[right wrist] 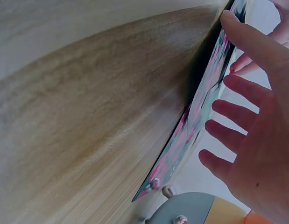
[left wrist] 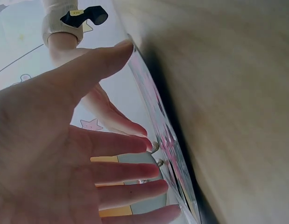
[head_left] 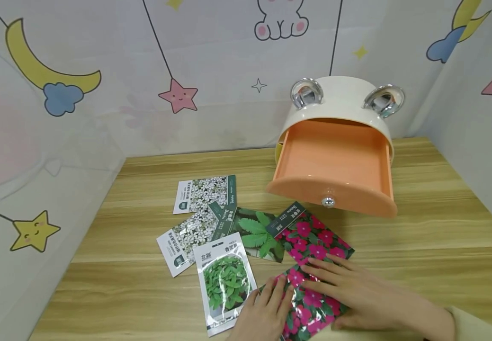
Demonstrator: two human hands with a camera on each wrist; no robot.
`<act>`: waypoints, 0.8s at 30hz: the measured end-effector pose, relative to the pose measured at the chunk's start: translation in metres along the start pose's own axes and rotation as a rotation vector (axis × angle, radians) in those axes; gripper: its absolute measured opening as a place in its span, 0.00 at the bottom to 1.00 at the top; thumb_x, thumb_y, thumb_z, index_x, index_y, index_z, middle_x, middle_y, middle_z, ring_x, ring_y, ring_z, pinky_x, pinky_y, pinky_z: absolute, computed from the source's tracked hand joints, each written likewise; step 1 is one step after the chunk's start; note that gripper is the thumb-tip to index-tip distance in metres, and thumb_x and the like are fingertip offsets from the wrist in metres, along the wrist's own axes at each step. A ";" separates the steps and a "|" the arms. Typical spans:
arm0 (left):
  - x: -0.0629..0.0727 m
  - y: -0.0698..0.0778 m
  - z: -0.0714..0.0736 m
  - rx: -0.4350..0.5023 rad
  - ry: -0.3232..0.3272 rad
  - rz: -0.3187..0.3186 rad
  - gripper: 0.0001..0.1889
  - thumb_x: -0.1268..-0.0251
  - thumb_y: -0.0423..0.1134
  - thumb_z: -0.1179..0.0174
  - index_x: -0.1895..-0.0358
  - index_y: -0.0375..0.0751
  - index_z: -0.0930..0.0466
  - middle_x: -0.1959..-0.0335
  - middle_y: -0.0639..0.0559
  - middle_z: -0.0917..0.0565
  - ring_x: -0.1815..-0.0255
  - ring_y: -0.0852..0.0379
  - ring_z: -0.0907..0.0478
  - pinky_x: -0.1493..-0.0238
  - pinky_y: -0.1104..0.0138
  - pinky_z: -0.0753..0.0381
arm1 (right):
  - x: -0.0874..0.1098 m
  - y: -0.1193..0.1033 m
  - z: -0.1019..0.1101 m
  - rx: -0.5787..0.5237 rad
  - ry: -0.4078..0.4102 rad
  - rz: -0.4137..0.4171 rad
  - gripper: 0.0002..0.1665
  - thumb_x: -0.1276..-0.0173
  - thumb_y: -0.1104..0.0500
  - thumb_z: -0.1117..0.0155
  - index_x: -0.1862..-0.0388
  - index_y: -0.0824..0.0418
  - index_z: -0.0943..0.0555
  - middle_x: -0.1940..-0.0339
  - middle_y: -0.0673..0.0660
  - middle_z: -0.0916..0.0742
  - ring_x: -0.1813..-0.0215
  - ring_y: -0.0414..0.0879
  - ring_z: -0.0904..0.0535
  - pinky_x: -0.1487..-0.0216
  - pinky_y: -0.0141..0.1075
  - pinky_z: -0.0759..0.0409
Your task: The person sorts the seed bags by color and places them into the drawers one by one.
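Note:
A seed packet with pink flowers (head_left: 309,317) lies at the front of the table. The fingertips of my left hand (head_left: 264,310) rest on its left part, fingers straight. Across its right side lies my right hand (head_left: 358,286), also with extended fingers. A second pink-flower packet (head_left: 314,237) sits just beyond, near the right fingertips. Left of my left hand is a white-bordered packet with green leaves (head_left: 226,284). In the left wrist view the thumb and fingers of the left hand (left wrist: 46,144) reach the packet's surface; the right wrist view shows the right hand (right wrist: 261,121) similarly spread.
A white frog-shaped box (head_left: 339,97) stands at the back right, its orange drawer (head_left: 335,154) pulled out. Farther left lie a green-leaf packet (head_left: 258,234) and two white-flower packets, one at the back (head_left: 207,192) and one overlapping in front (head_left: 190,239). Printed cloth walls enclose the wooden table.

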State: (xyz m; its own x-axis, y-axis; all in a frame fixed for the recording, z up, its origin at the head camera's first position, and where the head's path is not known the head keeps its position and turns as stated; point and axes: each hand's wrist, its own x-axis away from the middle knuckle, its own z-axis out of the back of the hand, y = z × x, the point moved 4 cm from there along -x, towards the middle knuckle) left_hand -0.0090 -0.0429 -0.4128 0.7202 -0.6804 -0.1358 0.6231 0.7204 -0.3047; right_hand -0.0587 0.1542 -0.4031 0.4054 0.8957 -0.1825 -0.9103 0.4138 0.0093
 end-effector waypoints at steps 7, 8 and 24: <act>-0.002 0.002 -0.004 -0.006 -0.017 -0.006 0.37 0.37 0.71 0.60 0.36 0.49 0.28 0.37 0.50 0.23 0.38 0.55 0.24 0.53 0.66 0.18 | 0.000 0.002 -0.005 -0.019 -0.043 -0.009 0.51 0.47 0.28 0.38 0.27 0.46 0.37 0.26 0.53 0.31 0.29 0.54 0.33 0.23 0.28 0.78; -0.002 0.002 -0.004 -0.006 -0.024 -0.007 0.36 0.36 0.70 0.59 0.36 0.49 0.28 0.37 0.50 0.23 0.38 0.55 0.24 0.53 0.66 0.17 | 0.000 0.002 -0.006 -0.029 -0.049 -0.010 0.51 0.47 0.27 0.38 0.26 0.46 0.37 0.26 0.53 0.31 0.29 0.54 0.33 0.24 0.27 0.79; -0.001 0.003 -0.007 -0.045 0.044 -0.022 0.32 0.36 0.67 0.56 0.38 0.52 0.26 0.44 0.47 0.18 0.45 0.54 0.20 0.54 0.67 0.18 | -0.001 0.003 -0.009 -0.091 -0.121 -0.049 0.53 0.48 0.24 0.42 0.26 0.45 0.39 0.25 0.54 0.32 0.29 0.55 0.32 0.39 0.54 0.26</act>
State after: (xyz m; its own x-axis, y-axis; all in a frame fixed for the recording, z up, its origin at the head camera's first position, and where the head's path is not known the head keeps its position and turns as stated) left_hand -0.0095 -0.0412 -0.4202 0.6916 -0.7020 -0.1700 0.6236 0.6991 -0.3499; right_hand -0.0631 0.1529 -0.4113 0.4513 0.8903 -0.0603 -0.8910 0.4457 -0.0867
